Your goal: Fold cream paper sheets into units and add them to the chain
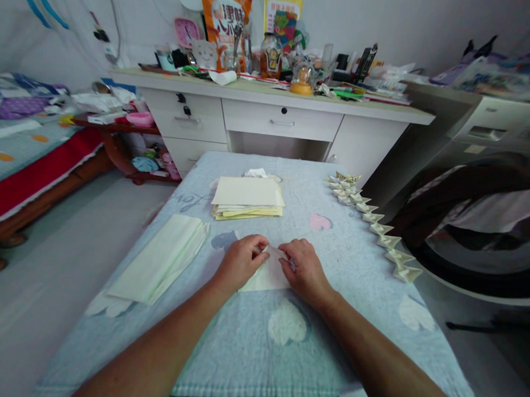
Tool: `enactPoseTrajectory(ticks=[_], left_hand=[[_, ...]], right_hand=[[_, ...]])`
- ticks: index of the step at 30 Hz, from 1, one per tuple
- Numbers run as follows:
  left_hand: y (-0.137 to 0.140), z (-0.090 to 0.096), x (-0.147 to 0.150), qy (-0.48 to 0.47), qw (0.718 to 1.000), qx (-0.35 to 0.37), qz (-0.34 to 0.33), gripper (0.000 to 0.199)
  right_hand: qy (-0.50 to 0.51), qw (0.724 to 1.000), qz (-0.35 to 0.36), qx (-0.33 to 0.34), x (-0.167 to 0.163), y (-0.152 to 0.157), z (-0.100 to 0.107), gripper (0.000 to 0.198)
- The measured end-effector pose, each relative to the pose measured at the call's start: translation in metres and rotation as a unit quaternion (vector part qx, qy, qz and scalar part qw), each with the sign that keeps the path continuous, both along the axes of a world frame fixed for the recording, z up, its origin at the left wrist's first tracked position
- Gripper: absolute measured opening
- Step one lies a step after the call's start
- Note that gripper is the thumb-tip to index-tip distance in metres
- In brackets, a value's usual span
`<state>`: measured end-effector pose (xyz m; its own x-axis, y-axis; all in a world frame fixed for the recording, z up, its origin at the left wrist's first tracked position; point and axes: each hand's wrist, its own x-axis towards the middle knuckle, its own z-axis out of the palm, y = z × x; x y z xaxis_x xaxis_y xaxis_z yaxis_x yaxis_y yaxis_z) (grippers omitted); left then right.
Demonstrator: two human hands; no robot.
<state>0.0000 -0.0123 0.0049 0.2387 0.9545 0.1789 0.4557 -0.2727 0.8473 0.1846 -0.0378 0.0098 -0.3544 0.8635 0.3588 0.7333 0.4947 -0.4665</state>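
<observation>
A pale sheet of paper (267,277) lies on the blue cloth between my hands, its far edge raised or folded. My left hand (245,257) pinches that far edge on the left, thumb against fingers. On the right, my right hand (303,266) grips the same edge with thumb and fingertips; part of the sheet is hidden under it. Beyond them sits a stack of cream and yellow paper (247,193). To the left lies a pile of long pale-green folded paper (159,259). A row of folded paper pieces (380,228) runs along the right side.
The blue patterned cloth (223,343) covers the table. A crumpled white tissue (256,173) lies behind the stack. A white desk (277,114) with a cluttered top stands beyond. At the right is a front-loading washing machine (464,148); a bed (38,153) is at the left.
</observation>
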Motion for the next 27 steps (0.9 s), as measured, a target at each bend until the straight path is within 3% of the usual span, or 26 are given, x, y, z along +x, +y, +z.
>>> enactPoseTrajectory(ticks=[14, 22, 27], left_hand=[[0.004, -0.005, -0.004, 0.156, 0.981, 0.109, -0.044, 0.008], [0.003, -0.003, -0.007, 0.164, 0.977, 0.114, -0.075, 0.026], [0.004, -0.005, -0.009, 0.166, 0.976, 0.112, -0.087, 0.027]], right_hand=[[-0.104, 0.993, 0.049, -0.011, -0.001, -0.007, 0.001, 0.034], [-0.123, 0.990, 0.073, -0.014, 0.002, -0.009, 0.007, 0.039], [-0.118, 0.990, 0.080, -0.016, 0.004, -0.008, 0.007, 0.042]])
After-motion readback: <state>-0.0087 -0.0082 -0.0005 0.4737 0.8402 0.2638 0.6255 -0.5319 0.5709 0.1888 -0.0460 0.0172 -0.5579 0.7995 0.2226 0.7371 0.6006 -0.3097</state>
